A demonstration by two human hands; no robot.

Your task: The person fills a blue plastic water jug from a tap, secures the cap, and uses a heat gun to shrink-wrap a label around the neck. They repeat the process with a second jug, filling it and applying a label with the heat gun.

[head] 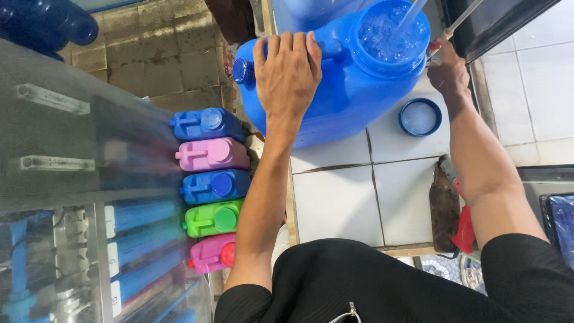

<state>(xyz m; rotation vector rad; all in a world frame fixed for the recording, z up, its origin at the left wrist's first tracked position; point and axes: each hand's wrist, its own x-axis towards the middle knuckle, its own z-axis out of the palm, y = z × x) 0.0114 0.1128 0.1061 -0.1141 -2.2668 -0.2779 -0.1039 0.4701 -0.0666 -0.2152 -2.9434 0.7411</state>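
On the white tiled counter [335, 203], a big blue jug [335, 90] stands upright, wide mouth up and brimming with bubbly water, small capped spout toward the left. Left hand [287, 75] lies over the jug's top handle, fingers curled down on it. Right hand [447, 70] sits closed at a tap lever [460, 24] beside the mouth; its grip is partly hidden. Clear hose [412, 13] feeds the mouth. Blue lid [420, 117] lies just right of the jug. Lower left, five small jugs [212, 188] in a row: blue, pink, blue, green, pink.
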